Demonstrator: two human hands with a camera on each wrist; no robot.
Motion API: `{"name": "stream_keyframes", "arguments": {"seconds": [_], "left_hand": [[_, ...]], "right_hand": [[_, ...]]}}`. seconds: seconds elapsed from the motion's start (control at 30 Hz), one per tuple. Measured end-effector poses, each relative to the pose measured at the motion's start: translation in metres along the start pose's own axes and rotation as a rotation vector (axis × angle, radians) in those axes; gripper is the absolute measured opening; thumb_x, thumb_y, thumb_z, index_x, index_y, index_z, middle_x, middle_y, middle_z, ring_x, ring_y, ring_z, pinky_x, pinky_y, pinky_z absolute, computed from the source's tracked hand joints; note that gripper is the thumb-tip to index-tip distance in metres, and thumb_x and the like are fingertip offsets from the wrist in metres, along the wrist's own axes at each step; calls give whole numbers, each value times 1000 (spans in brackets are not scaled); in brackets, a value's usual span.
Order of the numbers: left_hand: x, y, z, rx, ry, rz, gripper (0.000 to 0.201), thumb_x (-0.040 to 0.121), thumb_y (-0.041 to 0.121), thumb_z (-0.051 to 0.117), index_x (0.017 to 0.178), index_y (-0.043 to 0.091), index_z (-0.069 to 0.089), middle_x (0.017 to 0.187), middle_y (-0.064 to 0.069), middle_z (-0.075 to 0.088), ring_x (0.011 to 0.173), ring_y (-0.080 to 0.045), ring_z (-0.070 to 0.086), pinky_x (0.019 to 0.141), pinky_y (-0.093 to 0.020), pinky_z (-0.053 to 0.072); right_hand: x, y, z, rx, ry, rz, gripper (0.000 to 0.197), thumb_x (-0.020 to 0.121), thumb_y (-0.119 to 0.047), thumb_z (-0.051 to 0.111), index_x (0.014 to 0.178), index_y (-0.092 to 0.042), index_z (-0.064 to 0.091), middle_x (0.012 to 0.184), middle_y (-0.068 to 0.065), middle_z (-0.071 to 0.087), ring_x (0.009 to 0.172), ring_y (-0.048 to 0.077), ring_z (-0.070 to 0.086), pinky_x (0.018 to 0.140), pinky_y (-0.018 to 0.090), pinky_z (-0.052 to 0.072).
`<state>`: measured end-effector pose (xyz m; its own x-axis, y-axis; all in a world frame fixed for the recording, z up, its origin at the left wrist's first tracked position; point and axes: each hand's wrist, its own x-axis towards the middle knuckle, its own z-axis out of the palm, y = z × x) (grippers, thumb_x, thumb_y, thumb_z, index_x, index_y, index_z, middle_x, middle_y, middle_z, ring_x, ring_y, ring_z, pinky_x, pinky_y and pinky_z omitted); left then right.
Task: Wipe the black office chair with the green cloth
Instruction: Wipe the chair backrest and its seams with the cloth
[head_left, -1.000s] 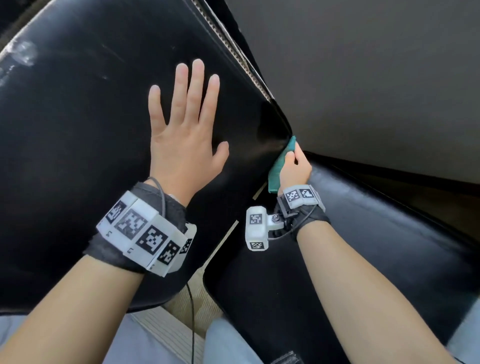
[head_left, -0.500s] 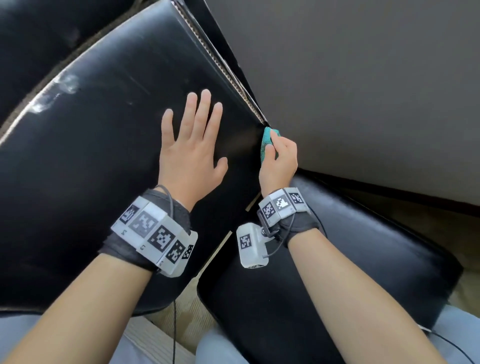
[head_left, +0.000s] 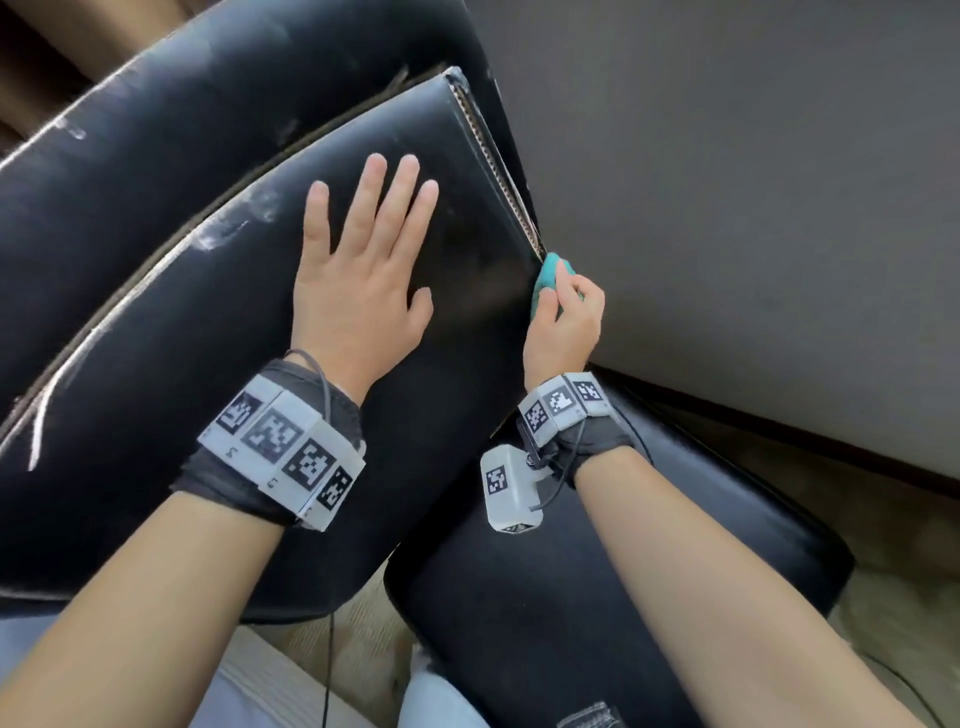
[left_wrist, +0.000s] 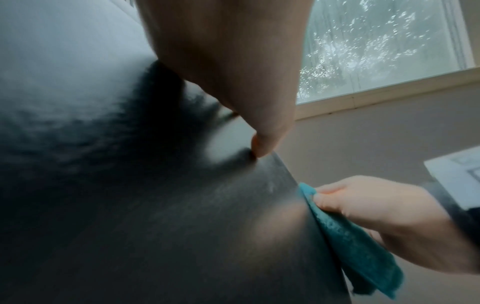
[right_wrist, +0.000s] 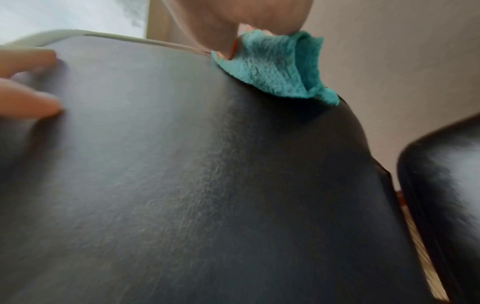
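The black office chair's backrest (head_left: 182, 322) fills the left of the head view, its leather scuffed white along the seams. My left hand (head_left: 363, 260) lies flat on it with fingers spread and straight. My right hand (head_left: 566, 312) pinches the green cloth (head_left: 545, 275) and holds it against the backrest's right edge. The left wrist view shows the cloth (left_wrist: 358, 246) hanging down along that edge under my right hand (left_wrist: 376, 209). In the right wrist view the cloth (right_wrist: 275, 67) is bunched under my fingertips on the backrest (right_wrist: 182, 185).
The chair's black seat (head_left: 623, 597) lies below my right forearm. A grey wall (head_left: 753, 182) stands close behind the backrest's right edge. Another black padded part (head_left: 156, 119) sits behind the backrest. Tan carpet (head_left: 909, 597) shows at the lower right, a window (left_wrist: 376, 41) high on the wall.
My right hand has slid the cloth up along the backrest's right edge. The left hand has stayed flat on the backrest.
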<state>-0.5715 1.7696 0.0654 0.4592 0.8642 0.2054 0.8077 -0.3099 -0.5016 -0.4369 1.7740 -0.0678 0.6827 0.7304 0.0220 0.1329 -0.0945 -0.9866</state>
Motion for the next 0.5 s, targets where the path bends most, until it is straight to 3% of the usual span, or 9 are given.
{"name": "stream_keyframes", "arguments": {"seconds": [0.17, 0.3, 0.4, 0.5], "left_hand": [[1, -3, 0, -45, -103, 32, 89, 83, 47, 51, 151, 11, 6, 159, -9, 1, 145, -26, -2, 109, -43, -20], [2, -2, 0, -52, -110, 34, 89, 84, 50, 47, 151, 11, 3, 159, -10, -1, 145, -27, -4, 108, -43, -22], [2, -2, 0, -45, -109, 42, 88, 85, 53, 45, 151, 12, 3, 159, -10, -2, 145, -27, -5, 109, -45, -19], [3, -2, -1, -48, -113, 38, 88, 85, 55, 44, 151, 13, 3, 159, -9, -2, 145, -27, -5, 110, -45, -17]], "right_hand": [[-5, -1, 5, 8, 57, 95, 31, 90, 3, 48, 117, 4, 61, 115, 20, 52, 107, 28, 53, 84, 8, 31], [1, -34, 12, 11, 34, -138, 27, 88, 0, 52, 112, 1, 65, 109, 18, 54, 101, 27, 54, 83, 15, 36], [6, -39, 11, -39, 3, -282, 28, 87, 0, 54, 112, -1, 66, 103, 15, 56, 97, 25, 55, 83, 11, 37], [4, -24, 3, -80, -25, -313, 27, 86, 1, 53, 108, -1, 68, 101, 15, 57, 95, 28, 56, 83, 5, 35]]}}
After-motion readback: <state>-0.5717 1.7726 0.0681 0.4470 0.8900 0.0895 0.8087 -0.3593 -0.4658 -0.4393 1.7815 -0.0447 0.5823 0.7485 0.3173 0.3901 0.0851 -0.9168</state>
